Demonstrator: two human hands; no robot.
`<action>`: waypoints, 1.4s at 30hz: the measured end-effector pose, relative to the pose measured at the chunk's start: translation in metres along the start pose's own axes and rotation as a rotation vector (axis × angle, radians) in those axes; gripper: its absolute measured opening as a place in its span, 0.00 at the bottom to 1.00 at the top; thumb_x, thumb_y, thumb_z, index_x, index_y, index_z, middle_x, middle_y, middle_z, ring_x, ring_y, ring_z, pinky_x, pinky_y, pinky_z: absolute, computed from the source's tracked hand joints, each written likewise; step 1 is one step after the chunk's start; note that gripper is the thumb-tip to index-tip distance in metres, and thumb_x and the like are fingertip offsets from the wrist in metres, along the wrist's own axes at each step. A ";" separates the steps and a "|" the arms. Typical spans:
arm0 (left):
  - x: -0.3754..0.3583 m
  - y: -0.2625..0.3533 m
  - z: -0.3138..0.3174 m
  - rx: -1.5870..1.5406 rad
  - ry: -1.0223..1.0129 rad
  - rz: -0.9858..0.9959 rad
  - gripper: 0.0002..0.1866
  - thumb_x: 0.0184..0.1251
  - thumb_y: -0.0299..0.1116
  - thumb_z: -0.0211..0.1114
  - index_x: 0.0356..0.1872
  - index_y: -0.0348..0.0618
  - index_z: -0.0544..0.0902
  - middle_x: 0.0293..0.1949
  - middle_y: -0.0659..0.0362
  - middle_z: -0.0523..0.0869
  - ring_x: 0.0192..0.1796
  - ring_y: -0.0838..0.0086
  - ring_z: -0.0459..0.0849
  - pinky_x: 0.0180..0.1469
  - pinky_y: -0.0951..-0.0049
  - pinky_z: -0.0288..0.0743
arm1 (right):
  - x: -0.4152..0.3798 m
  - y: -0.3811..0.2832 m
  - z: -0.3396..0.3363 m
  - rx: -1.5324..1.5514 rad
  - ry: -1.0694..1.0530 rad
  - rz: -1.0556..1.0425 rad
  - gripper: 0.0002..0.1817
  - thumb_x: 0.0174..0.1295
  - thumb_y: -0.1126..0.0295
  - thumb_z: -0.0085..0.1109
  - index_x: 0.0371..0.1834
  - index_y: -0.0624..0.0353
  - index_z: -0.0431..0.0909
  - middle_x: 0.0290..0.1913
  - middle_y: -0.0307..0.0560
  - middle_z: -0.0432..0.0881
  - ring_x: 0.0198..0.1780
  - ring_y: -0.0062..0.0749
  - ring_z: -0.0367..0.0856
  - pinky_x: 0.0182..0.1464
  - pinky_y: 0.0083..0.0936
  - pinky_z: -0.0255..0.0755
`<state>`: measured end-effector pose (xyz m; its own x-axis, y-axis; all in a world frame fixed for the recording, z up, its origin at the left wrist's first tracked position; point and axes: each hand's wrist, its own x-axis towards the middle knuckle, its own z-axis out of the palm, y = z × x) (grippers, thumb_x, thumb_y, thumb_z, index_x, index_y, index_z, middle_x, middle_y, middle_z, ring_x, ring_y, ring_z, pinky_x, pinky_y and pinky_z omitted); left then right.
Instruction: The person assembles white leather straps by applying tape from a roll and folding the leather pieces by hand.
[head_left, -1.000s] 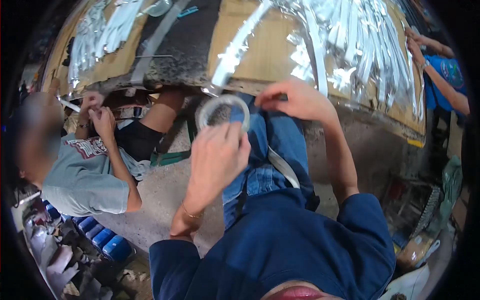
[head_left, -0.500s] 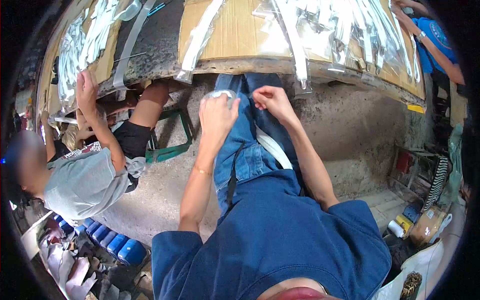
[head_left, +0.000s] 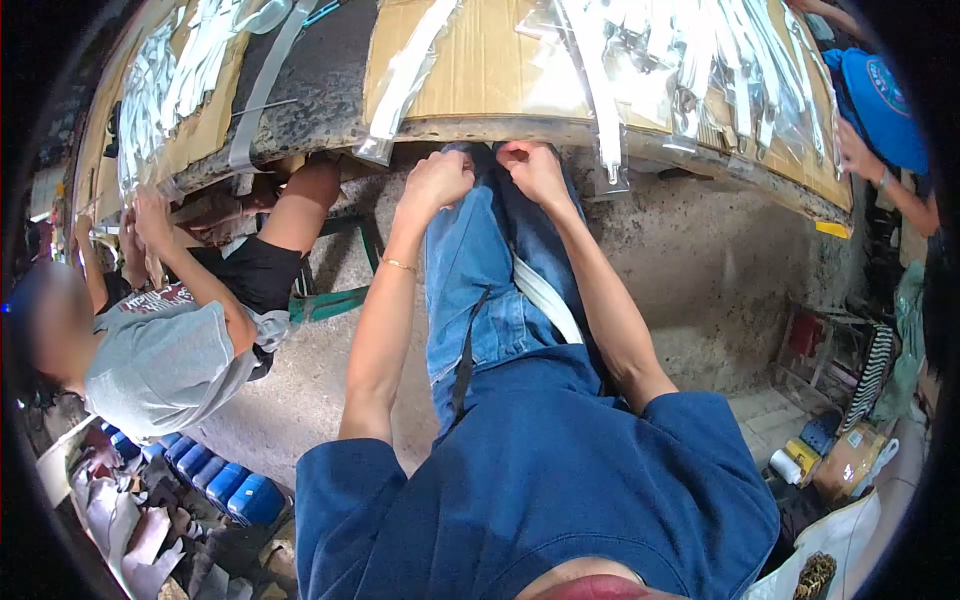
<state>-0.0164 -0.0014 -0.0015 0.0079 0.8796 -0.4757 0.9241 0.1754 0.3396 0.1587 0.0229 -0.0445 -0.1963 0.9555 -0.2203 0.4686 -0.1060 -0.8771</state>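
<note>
- Sleeved white strap (head_left: 605,110), the one nearest the right grip: it lies on the counter, its clear plastic end poking past the front edge.
- Navy T-shirt (head_left: 560,480) closest of all, then blue jeans (head_left: 462,335) with a white band (head_left: 545,303) and a black cord (head_left: 466,360) hanging down over them.
- Left grip (head_left: 440,182) above the jeans, near the counter's front edge, fingers curled inward — cannot tell whether anything is grasped.
- Right grip (head_left: 537,176) near the left one but apart from it, also curled, fingertips hidden; what it grasps, if anything, I cannot tell.
- To the left, a co-worker in a grey T-shirt (head_left: 165,360) and black shorts (head_left: 265,262) has both hands raised by the counter; a green metal frame (head_left: 330,305) stands near the knee.
- Counter (head_left: 310,130) beyond, dark and worn, bearing a cardboard sheet (head_left: 485,85). On its left side lies a second sleeved strap (head_left: 408,80), plastic end overhanging; on its right, a spread of sleeved straps (head_left: 745,70).
- Farther left, more white straps (head_left: 200,65) on cardboard — and at the far right, another person's blue shirt (head_left: 880,110).
</note>
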 end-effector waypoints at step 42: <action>-0.025 0.018 0.028 0.032 0.304 -0.055 0.14 0.66 0.42 0.58 0.42 0.48 0.87 0.36 0.42 0.87 0.41 0.47 0.86 0.46 0.51 0.79 | -0.023 0.009 0.015 -0.206 0.187 -0.132 0.06 0.55 0.73 0.62 0.33 0.62 0.86 0.32 0.61 0.84 0.36 0.58 0.84 0.40 0.44 0.78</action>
<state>0.0105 -0.0328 -0.0062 -0.1531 0.9619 -0.2266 0.9316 0.2170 0.2917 0.1541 -0.0045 -0.0536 -0.1135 0.9935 -0.0112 0.6179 0.0618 -0.7838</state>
